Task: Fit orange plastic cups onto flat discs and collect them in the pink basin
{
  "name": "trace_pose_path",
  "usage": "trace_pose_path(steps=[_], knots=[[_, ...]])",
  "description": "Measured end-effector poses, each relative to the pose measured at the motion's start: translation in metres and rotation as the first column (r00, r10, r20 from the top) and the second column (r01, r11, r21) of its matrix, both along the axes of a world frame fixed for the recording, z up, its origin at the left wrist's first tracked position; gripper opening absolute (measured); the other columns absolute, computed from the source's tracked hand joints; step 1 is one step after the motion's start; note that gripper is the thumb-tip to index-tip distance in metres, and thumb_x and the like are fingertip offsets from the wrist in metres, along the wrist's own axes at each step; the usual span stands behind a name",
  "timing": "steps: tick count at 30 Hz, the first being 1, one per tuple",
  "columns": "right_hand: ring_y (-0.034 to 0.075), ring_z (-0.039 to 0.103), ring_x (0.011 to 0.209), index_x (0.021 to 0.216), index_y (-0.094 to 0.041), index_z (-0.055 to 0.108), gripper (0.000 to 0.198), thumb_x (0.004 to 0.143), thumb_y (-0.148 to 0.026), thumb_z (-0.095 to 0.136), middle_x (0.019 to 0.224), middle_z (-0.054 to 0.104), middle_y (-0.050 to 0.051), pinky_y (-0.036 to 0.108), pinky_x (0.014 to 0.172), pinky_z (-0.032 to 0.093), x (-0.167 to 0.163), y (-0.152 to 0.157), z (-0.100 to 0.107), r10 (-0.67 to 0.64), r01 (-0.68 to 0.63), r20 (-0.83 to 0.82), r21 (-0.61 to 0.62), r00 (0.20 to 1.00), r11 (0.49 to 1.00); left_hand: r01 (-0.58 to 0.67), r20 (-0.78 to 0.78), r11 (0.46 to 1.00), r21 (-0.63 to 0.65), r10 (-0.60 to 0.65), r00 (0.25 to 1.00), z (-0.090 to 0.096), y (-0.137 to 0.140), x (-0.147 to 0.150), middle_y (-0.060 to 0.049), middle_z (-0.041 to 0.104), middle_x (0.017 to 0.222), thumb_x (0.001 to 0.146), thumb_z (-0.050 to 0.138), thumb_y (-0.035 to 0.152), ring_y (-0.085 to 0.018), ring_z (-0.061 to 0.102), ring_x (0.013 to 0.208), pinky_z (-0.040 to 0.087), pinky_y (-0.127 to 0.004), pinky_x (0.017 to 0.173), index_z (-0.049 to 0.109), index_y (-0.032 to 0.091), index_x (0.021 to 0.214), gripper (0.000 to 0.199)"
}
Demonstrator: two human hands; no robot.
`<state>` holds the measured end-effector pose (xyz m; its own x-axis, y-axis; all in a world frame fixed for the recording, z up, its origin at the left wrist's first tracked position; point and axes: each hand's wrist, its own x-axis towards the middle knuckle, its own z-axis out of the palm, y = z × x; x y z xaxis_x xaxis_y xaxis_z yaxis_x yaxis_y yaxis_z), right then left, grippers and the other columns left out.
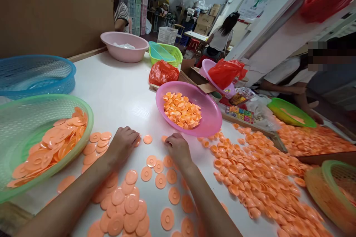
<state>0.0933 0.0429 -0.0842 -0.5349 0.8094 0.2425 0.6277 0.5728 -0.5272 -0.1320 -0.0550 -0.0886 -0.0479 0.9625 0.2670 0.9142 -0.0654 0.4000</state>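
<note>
My left hand [124,141] is closed, its fingertips on an orange piece [138,140] that is mostly covered, seemingly a plastic disc. Across from it, my right hand [178,149] pinches a small orange plastic piece [164,138]; the fingers hide its shape. Between the hands a single orange disc [148,139] lies flat on the white table [116,92]. Round discs with a raised ring, like toy saucers [160,180], are scattered and heaped [130,203] below and between my forearms. Just beyond my right hand stands a pink bowl [210,114] holding small orange cups [182,109].
Left stand a green basket [83,118] of discs and a blue basket [71,77]. Loose orange cups [250,163] spread across the right side. Farther back are a pale pink basin [125,52], a lime basket [178,57] and red bags [164,73]. A co-worker [289,77] sits at right.
</note>
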Motion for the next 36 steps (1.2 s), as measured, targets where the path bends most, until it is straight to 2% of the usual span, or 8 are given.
trace_pose_path(steps=[5,9,12,17,23,29,32,36], knots=[[0.023,0.055,0.095,0.097,-0.025,0.071,0.015,0.084,-0.016,0.068,0.095,0.065,0.006,0.032,0.078,0.046,-0.037,-0.003,0.0,0.119,-0.116,0.082,-0.05,0.989,0.992,-0.016,0.224,0.986,-0.164,0.053,0.973,-0.001,-0.008,0.012,-0.001,0.066,0.073,0.093,0.047,0.026,-0.017,0.055,0.073,0.037,-0.031,0.067,0.067,0.022,0.076,0.026],[0.021,0.054,0.093,0.086,-0.022,0.069,0.017,0.077,-0.008,0.071,0.092,0.063,0.005,0.03,0.076,0.046,-0.06,-0.001,-0.002,0.126,-0.12,0.037,-0.136,0.991,0.983,-0.08,0.287,0.97,-0.229,0.146,0.947,-0.004,-0.008,0.007,-0.002,0.067,0.081,0.088,0.049,0.024,-0.019,0.058,0.081,0.042,-0.032,0.07,0.069,0.022,0.082,0.021],[0.019,0.052,0.085,0.073,-0.021,0.066,0.017,0.082,-0.006,0.065,0.078,0.061,0.003,0.029,0.074,0.045,-0.045,0.0,-0.002,0.108,-0.111,-0.054,-0.054,0.993,0.992,-0.102,0.309,0.973,-0.207,0.164,0.937,-0.004,-0.01,-0.008,-0.003,0.067,0.089,0.087,0.049,0.021,-0.021,0.057,0.09,0.044,-0.034,0.078,0.07,0.024,0.096,0.023],[0.021,0.048,0.083,0.077,-0.021,0.068,0.032,0.088,0.001,0.048,0.081,0.061,0.006,0.03,0.066,0.041,-0.014,-0.011,0.0,0.158,-0.17,0.114,0.105,0.981,0.98,0.049,0.226,0.979,-0.197,-0.003,0.974,-0.002,-0.017,-0.015,-0.005,0.061,0.095,0.078,0.06,0.016,-0.023,0.052,0.091,0.045,-0.036,0.077,0.069,0.024,0.095,0.021],[0.021,0.051,0.09,0.095,-0.021,0.071,0.024,0.089,-0.006,0.054,0.09,0.063,0.006,0.031,0.073,0.045,-0.046,-0.034,0.006,0.184,-0.178,0.069,-0.085,0.98,0.98,0.001,0.335,0.989,-0.145,0.048,0.941,0.001,-0.03,-0.009,0.0,0.057,0.079,0.081,0.054,0.011,-0.017,0.052,0.077,0.042,-0.029,0.065,0.055,0.022,0.074,0.012],[0.02,0.052,0.085,0.084,-0.021,0.07,0.019,0.078,-0.003,0.065,0.085,0.061,0.003,0.03,0.069,0.042,-0.06,-0.041,0.007,0.25,-0.217,0.149,-0.207,0.957,0.954,0.193,0.332,0.968,-0.163,-0.13,0.934,-0.004,-0.07,-0.006,-0.003,0.064,0.086,0.096,0.044,0.02,-0.015,0.058,0.082,0.045,-0.027,0.069,0.064,0.022,0.076,0.028],[0.021,0.053,0.088,0.083,-0.021,0.068,0.018,0.081,-0.005,0.062,0.087,0.061,0.004,0.03,0.07,0.043,-0.054,-0.035,0.007,0.135,-0.111,0.103,-0.213,0.986,0.971,0.096,0.309,0.988,-0.117,-0.055,0.95,-0.006,-0.07,-0.012,-0.004,0.068,0.098,0.097,0.045,0.022,-0.017,0.06,0.091,0.047,-0.029,0.077,0.068,0.023,0.093,0.024],[0.019,0.058,0.087,0.091,-0.022,0.069,0.019,0.085,-0.008,0.057,0.092,0.061,0.005,0.031,0.072,0.047,-0.036,-0.031,0.011,0.035,-0.044,-0.042,-0.263,0.999,0.964,-0.142,0.117,0.988,-0.065,0.149,0.982,-0.007,-0.039,-0.03,-0.008,0.067,0.111,0.09,0.053,0.02,-0.026,0.056,0.104,0.044,-0.042,0.087,0.068,0.024,0.11,0.025]])
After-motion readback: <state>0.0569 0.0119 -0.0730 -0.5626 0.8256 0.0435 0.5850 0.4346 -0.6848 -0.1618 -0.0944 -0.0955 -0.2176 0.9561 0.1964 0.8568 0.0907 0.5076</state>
